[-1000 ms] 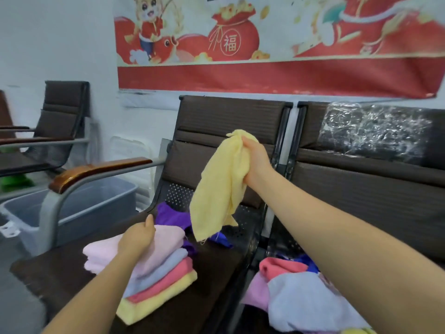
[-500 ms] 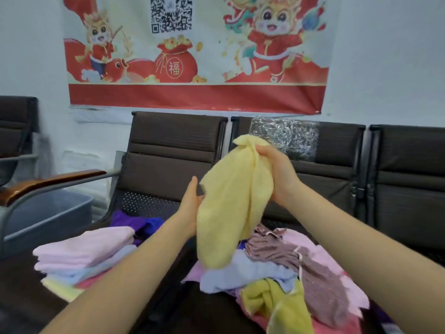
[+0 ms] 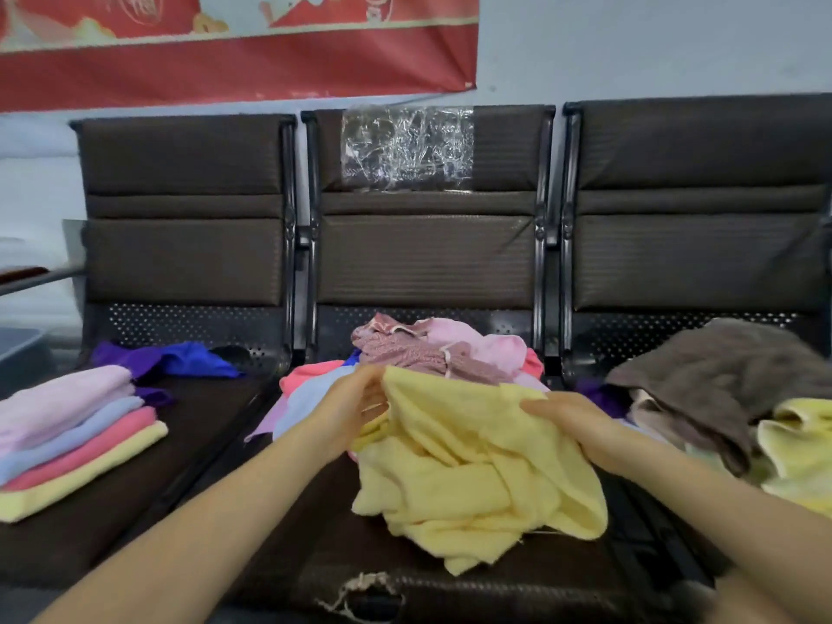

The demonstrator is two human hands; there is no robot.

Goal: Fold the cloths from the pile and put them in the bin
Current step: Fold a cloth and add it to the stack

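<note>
Yellow cloth is gripped at its top edge by left hand and right hand, bunched on middle seat before unfolded pile.

Even, soft indoor light, no hard shadows. Glare on plastic wrap. Slight motion blur overall; wide-angle bending toward frame edges.

Hidden / cut off

Bin cropped at left edge, only a corner shows. Left hand fingertips buried in yellow cloth; banner blurred, cropped at top; pale-yellow cloths cropped at right.
</note>
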